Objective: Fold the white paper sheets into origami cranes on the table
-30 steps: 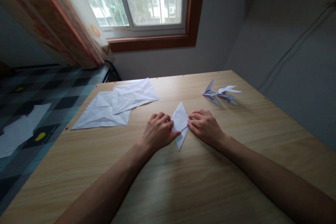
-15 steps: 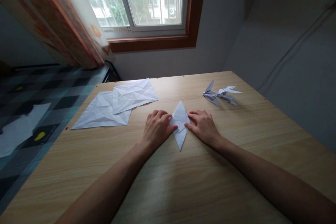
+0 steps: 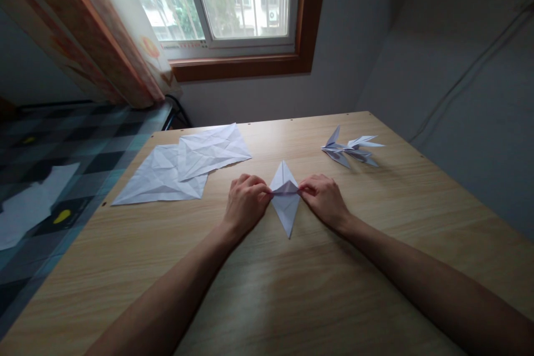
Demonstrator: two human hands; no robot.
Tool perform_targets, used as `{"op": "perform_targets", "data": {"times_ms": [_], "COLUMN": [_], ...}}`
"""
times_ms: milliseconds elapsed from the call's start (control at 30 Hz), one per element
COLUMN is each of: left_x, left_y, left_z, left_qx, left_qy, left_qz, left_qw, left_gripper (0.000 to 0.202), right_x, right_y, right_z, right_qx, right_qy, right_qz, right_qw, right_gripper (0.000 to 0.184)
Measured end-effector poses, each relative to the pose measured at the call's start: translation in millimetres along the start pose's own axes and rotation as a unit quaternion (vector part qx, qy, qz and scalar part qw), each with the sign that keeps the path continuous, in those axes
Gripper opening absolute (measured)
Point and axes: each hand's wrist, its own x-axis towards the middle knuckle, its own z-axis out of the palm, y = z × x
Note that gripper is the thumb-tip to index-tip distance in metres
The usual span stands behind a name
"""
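While the folded paper (image 3: pixel 286 210) lies on the counter (image 3: pixel 292 289) between them, the left hand (image 3: pixel 246 206) and right hand (image 3: pixel 323 200) each hold one side corner in a tight fingertip grip. An uneven pull could likely tear the crease, or skew the fold.

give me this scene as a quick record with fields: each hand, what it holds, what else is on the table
left hand: pinches the left corner of the folded paper
right hand: pinches its right corner
folded paper: white, diamond-shaped, lying on the table, top flap lifted between the hands
rest: two creased sheets overlapping, far left; origami figure, far right
background: window, curtain
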Motion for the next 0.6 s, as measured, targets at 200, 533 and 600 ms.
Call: {"op": "perform_targets", "data": {"times_ms": [200, 533, 600], "left_x": [-1.4, -4.1, -5.3], "left_y": [1.4, 25.3, 26.6], "left_z": [-4.7, -17.7, -17.4], "left_qx": [-0.004, 0.073, 0.075], "left_qy": [-0.043, -0.104, -0.120], "left_qz": [0.052, 0.098, 0.090], "left_qw": [0.998, 0.987, 0.986], "left_gripper": [0.018, 0.039, 0.042], "right_x": [-1.6, -3.8, -6.6], "right_y": [2.7, -5.5, -11.9], "right_z": [-7.5, -25.9, -28.7], "right_qx": [-0.060, -0.195, -0.218], "right_qy": [-0.043, -0.138, -0.145], "right_qz": [-0.080, -0.267, -0.274], "right_qw": [0.994, 0.933, 0.925], "right_gripper": [0.016, 0.020, 0.019]}}
